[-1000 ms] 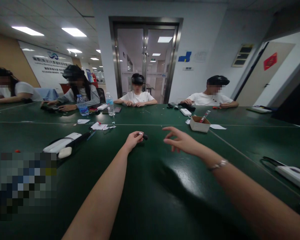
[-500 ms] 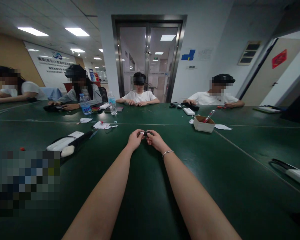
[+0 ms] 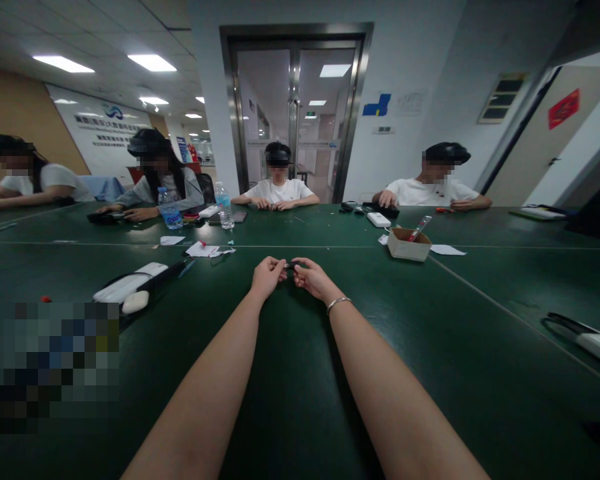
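My left hand (image 3: pixel 267 275) and my right hand (image 3: pixel 312 277) meet over the green table (image 3: pixel 300 373), both arms stretched far forward. Between their fingertips they pinch a small dark object with a shiny metal end (image 3: pixel 290 266), just above the tabletop. Both hands have their fingers closed on it. A silver bracelet (image 3: pixel 338 303) sits on my right wrist. What the small object is cannot be made out at this distance.
A small cardboard box (image 3: pixel 408 245) with a red-tipped tool stands to the right. White devices with black cables (image 3: pixel 128 288) lie left, another white device (image 3: pixel 598 345) at the far right. Paper scraps (image 3: pixel 206 251) and water bottles (image 3: pixel 224 207) lie further back. Several people sit around the table's far side.
One second ago my right hand hovered open to the right of the object. It has since come in and closed on the object with my left hand. The view shifted slightly.
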Tool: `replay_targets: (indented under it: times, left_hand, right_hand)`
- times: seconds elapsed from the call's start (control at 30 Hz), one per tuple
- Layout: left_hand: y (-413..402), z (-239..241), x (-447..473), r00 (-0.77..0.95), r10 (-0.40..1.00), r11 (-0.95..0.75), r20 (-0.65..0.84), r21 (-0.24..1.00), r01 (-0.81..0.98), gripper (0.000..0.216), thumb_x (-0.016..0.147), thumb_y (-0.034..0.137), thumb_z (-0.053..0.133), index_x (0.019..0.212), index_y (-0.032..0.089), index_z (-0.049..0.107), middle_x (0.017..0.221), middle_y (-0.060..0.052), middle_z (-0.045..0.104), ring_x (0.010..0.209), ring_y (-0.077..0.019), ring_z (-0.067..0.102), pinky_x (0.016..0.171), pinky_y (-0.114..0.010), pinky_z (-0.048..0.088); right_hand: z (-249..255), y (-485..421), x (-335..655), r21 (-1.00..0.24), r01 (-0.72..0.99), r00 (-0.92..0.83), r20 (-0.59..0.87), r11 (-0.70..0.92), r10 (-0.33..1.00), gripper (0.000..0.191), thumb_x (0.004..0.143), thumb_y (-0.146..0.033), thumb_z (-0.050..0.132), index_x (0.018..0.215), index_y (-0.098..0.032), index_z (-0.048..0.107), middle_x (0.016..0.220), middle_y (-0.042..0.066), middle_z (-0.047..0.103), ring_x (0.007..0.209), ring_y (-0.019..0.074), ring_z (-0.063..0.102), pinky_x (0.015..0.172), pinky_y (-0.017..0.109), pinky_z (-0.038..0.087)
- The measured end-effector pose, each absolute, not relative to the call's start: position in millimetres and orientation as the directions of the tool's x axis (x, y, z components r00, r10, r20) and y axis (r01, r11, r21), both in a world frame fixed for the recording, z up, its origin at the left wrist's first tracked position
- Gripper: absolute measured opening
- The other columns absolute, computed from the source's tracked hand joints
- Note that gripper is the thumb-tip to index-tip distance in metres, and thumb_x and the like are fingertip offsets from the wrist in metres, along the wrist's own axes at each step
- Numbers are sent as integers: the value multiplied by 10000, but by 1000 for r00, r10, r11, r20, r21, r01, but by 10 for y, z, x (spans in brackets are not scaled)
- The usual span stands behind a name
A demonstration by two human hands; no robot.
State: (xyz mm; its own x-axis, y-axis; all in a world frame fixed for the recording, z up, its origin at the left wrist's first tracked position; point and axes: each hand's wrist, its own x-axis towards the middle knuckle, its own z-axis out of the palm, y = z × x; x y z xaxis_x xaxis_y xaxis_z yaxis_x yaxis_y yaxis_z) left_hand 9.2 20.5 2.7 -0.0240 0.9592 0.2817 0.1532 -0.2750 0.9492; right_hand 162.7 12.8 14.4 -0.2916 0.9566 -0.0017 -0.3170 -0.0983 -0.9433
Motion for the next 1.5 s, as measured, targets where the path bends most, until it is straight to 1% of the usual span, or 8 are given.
replay_targets:
  times: [0.2, 0.4, 0.67, 0.9, 1.1, 1.27, 1.5]
  left_hand:
    - [191, 47, 102, -44, 961, -257, 271, 944, 209, 346, 771, 499, 573, 747, 155, 546, 602, -24, 626, 500, -125, 582, 471, -222, 443]
    - [170, 70, 102, -33, 966, -235, 258, 920, 314, 372, 798, 531, 514, 715, 170, 533, 590, -23, 628, 497, -126, 579, 509, -231, 436]
    - [145, 105, 84, -4, 971, -214, 238, 881, 422, 469, 804, 616, 435, 686, 176, 546, 570, -24, 623, 492, -132, 572, 514, -235, 419]
    - [110, 142, 79, -4, 972, -200, 236, 829, 522, 534, 815, 648, 366, 626, 184, 551, 507, -9, 586, 450, -135, 537, 491, -243, 377]
    - [71, 184, 70, 4, 971, -199, 240, 798, 569, 550, 837, 626, 327, 592, 189, 553, 494, -11, 576, 455, -144, 526, 500, -254, 351]
    - [53, 219, 69, 27, 968, -209, 251, 739, 640, 564, 868, 569, 296, 522, 192, 535, 472, -13, 558, 466, -152, 518, 513, -260, 327]
    - [44, 236, 64, 23, 974, -190, 226, 753, 630, 542, 872, 535, 313, 524, 193, 549, 453, -13, 542, 442, -151, 493, 503, -262, 316]
  right_hand:
    - [155, 99, 1623, -941, -325, -311, 11, -96, 950, 197, 791, -121, 591, 973, -164, 527, 566, -22, 532, 463, 91, 514, 439, 177, 398]
    - [148, 105, 1646, -942, -319, -317, 3, -103, 948, 191, 805, -109, 580, 983, -162, 535, 590, -12, 546, 483, 94, 531, 455, 185, 426]
    - [159, 96, 1650, -944, -311, -322, -3, -109, 947, 184, 826, -79, 526, 992, -157, 535, 583, -14, 548, 483, 91, 538, 453, 177, 433]
    - [166, 94, 1647, -945, -304, -341, -14, -125, 940, 191, 807, -114, 588, 981, -172, 535, 583, -22, 543, 478, 91, 532, 454, 181, 432]
    - [161, 93, 1643, -955, -278, -358, 6, -100, 934, 193, 803, -140, 612, 979, -171, 540, 595, -21, 543, 481, 88, 529, 446, 177, 428]
    - [172, 78, 1636, -963, -255, -358, 16, -81, 934, 187, 810, -113, 572, 984, -168, 530, 598, -18, 549, 476, 91, 533, 443, 174, 425]
    - [176, 77, 1628, -969, -236, -352, 19, -69, 936, 202, 791, -112, 597, 978, -169, 545, 575, -26, 534, 471, 95, 531, 436, 178, 424]
